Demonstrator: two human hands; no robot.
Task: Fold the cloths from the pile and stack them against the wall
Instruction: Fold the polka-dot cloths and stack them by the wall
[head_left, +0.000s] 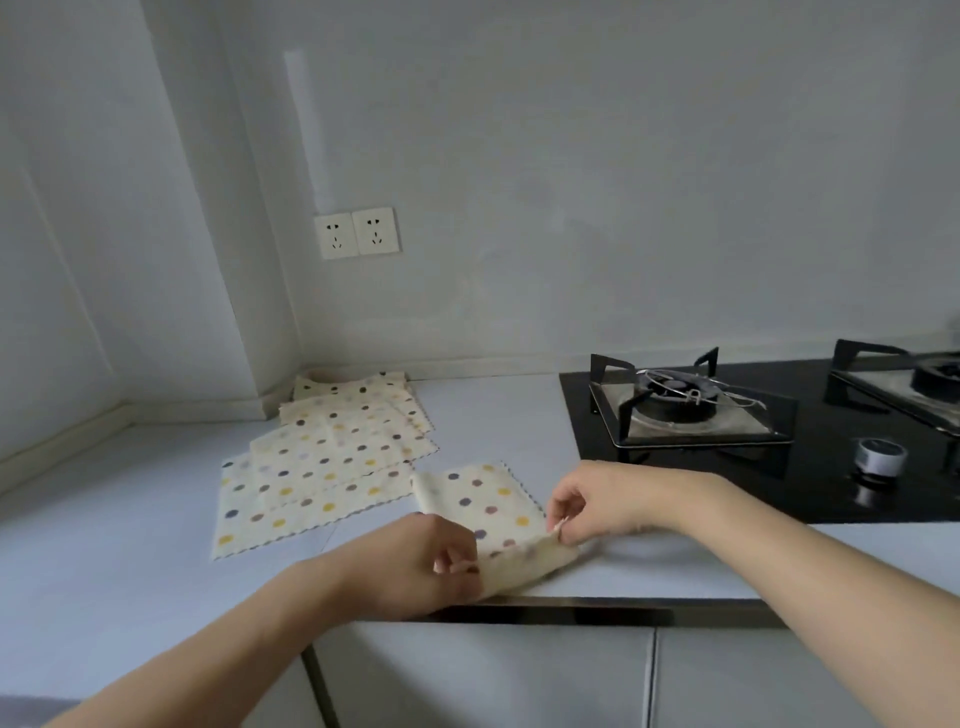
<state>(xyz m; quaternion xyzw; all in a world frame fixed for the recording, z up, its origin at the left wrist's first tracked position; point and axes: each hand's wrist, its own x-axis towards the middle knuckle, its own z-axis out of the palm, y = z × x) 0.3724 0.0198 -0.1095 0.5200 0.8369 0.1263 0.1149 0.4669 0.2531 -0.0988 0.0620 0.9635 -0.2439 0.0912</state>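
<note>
A cream cloth with coloured dots (488, 506) lies partly folded at the counter's front edge. My left hand (415, 564) pinches its near left corner, and my right hand (587, 506) pinches its near right corner between thumb and fingers. To the left, several unfolded dotted cloths (311, 467) lie overlapping in a row that runs back toward the wall corner. A folded dotted cloth (353, 384) sits at the far end, against the wall.
A black gas hob (831, 467) with two burners and a round knob (881, 456) fills the right of the pale counter (130, 519). Two wall sockets (357, 233) sit above the cloths. Cabinet doors (493, 675) lie below the counter edge.
</note>
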